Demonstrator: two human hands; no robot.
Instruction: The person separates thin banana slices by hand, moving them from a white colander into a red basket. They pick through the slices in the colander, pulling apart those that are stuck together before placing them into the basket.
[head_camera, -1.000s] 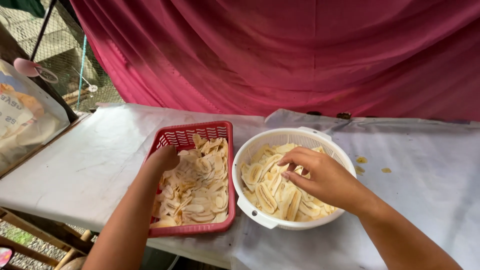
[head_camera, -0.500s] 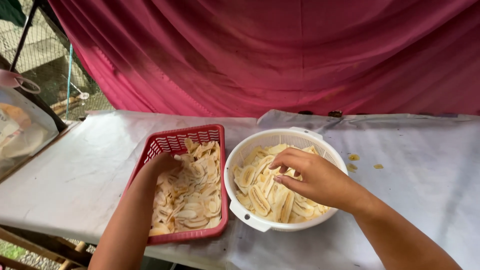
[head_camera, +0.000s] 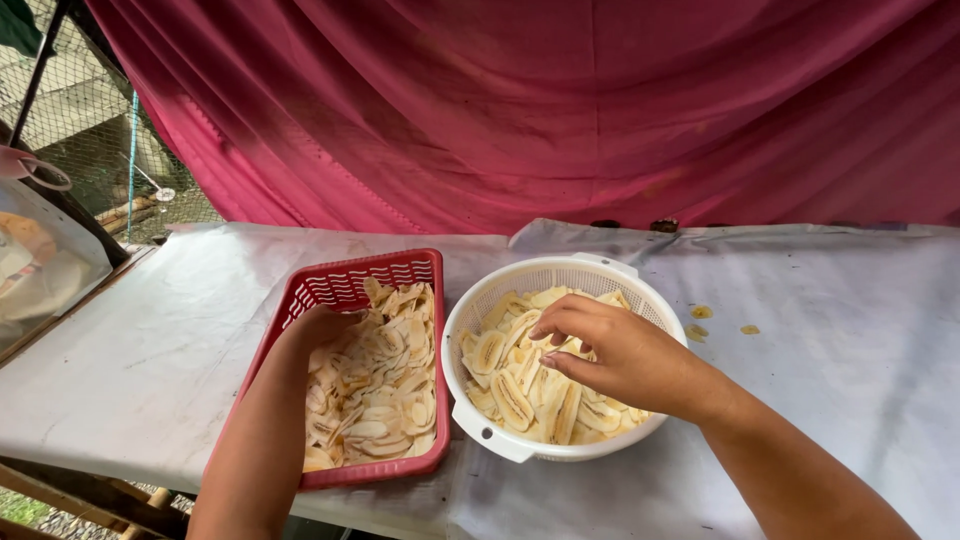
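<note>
Since before, our right hand (head_camera: 625, 358) has shifted left over the white colander (head_camera: 560, 275), its grip pinching banana slices (head_camera: 515, 400); our left hand (head_camera: 320, 328) rests in the red basket (head_camera: 345, 285), grip unclear.

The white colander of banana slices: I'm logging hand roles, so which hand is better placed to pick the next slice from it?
Probably the right hand: its fingers curl over the slices in the white colander, while the left hand rests inside the red basket.

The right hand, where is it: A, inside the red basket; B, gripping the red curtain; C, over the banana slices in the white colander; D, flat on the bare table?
C: the right hand is in the white colander, fingertips on banana slices.
</note>
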